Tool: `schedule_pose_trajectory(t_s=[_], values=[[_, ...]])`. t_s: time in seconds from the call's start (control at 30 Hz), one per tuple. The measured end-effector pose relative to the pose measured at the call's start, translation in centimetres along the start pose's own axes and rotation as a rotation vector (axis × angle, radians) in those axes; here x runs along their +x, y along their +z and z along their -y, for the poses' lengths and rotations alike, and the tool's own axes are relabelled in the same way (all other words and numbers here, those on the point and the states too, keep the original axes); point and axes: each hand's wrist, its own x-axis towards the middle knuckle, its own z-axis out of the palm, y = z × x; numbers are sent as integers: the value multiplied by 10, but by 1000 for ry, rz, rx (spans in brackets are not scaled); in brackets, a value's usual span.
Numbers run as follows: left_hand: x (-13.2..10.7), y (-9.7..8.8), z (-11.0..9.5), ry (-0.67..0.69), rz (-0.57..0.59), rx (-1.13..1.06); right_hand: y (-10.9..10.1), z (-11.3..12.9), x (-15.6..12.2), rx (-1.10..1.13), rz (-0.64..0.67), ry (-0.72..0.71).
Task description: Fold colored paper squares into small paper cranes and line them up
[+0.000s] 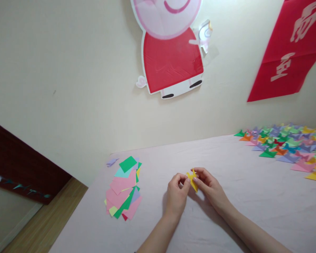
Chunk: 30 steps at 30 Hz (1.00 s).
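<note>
A small yellow folded paper figure, with pointed tips, is held between both hands above the pale pink sheet. My left hand pinches its left side with thumb and forefinger. On its right side, my right hand grips it between the thumb and curled fingers. Part of the paper is hidden behind the fingertips. To the left of my hands lies a loose pile of coloured paper pieces in pink, green, yellow, red and purple.
Rows of folded paper figures in many colours stand at the right. A small purple folded paper lies by the sheet's back left edge. The wall bears a cartoon cut-out and a red banner.
</note>
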Motion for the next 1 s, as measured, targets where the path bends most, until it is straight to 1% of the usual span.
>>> schedule_pose_trajectory(t_s=[0.07,0.2,0.37,0.5,0.6,0.77,1.0], values=[[2,0,3,-20,4,-49,0,-2,0,-8,-17,-27],[4,2,7,-64,19,-140,-2,-5,0,-10,-12,-52],[8,1,9,-113,38,-214,-4,-4,-1,-103,29,-94],[9,-2,7,-138,46,-228,-3,-1,-1,-183,62,-121],[10,-4,7,-122,12,-201,-3,-1,-2,-193,66,-122],[13,-10,5,-48,-70,-132,-4,-5,-2,-251,72,-145],[10,-10,0,-6,-69,-78,-5,-8,-3,-302,94,-148]])
